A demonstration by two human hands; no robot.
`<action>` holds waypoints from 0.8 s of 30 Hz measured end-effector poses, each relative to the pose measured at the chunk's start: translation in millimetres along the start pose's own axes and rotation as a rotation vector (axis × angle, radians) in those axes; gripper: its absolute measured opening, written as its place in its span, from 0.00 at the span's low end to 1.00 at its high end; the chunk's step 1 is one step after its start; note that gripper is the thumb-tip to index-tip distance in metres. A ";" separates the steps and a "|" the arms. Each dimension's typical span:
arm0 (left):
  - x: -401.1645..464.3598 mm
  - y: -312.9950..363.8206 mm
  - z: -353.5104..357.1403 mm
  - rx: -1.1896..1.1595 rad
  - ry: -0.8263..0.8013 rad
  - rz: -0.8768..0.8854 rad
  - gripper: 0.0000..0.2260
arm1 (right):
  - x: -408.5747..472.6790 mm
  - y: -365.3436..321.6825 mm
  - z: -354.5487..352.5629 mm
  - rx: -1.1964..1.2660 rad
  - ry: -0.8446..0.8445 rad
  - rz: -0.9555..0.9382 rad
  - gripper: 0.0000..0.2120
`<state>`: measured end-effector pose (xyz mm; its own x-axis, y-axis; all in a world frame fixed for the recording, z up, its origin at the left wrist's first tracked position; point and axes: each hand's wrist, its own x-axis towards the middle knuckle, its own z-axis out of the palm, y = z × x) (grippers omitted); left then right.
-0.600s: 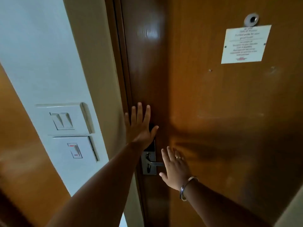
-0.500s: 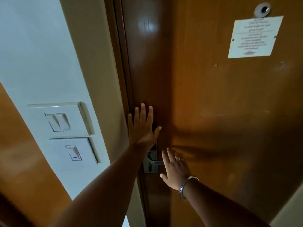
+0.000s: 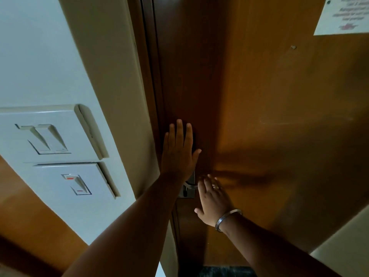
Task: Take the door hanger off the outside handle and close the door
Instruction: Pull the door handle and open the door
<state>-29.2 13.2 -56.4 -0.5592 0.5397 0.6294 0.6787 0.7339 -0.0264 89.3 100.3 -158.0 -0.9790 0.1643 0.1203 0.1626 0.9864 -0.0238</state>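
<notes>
Little has moved since the earlier frames: both palms sit where they did, and only the view has tipped, pushing the printed notice (image 3: 345, 16) toward the upper right corner and the peephole out of sight. Judgement: the door looks seated in its frame, so the closing step is at or near its end.

Listed left to right:

- Double rocker switch plate (image 3: 50, 134), white, on the wall; below it a single switch plate (image 3: 73, 182) with a red mark.
- Cream door frame (image 3: 111, 80), then the dark jamb strip against the door's edge.
- Left hand (image 3: 178, 154), flat on the wooden door (image 3: 269, 116) just above the lock. Fingers extended and lying close together, thumb splayed to the right; they hold nothing.
- Metal lock plate (image 3: 189, 191) with its lever handle (image 3: 190, 184), mostly hidden behind the left wrist.
- Right hand (image 3: 214, 198), flat on the door just right of the lever, touching or nearly touching its tip. Fingers extended, slightly blurred, a ring on one; a metal bangle (image 3: 225, 218) on the wrist. Holds nothing.
- Door hanger: not in view. Neither hand carries it, and the outside handle lies on the hidden far face, so its whereabouts cannot be told.

Judgement: remaining work is confirming the latch has caught.
</notes>
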 end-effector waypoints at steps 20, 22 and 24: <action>-4.2 2.6 10.1 0.018 0.016 -0.021 0.36 | -13.9 -9.3 17.0 0.168 -0.157 0.140 0.52; -6.4 2.2 2.2 0.006 -0.030 -0.013 0.37 | -17.0 -10.1 5.1 0.146 -0.171 0.135 0.51; -10.1 3.2 -3.9 -0.005 -0.069 -0.015 0.38 | -18.6 -9.6 -3.6 0.121 -0.192 0.124 0.49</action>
<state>-19.5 8.4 -59.8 -0.6003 0.5560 0.5748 0.6726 0.7399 -0.0133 106.4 87.8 -156.4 -0.9598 0.2685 -0.0816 0.2780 0.9493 -0.1468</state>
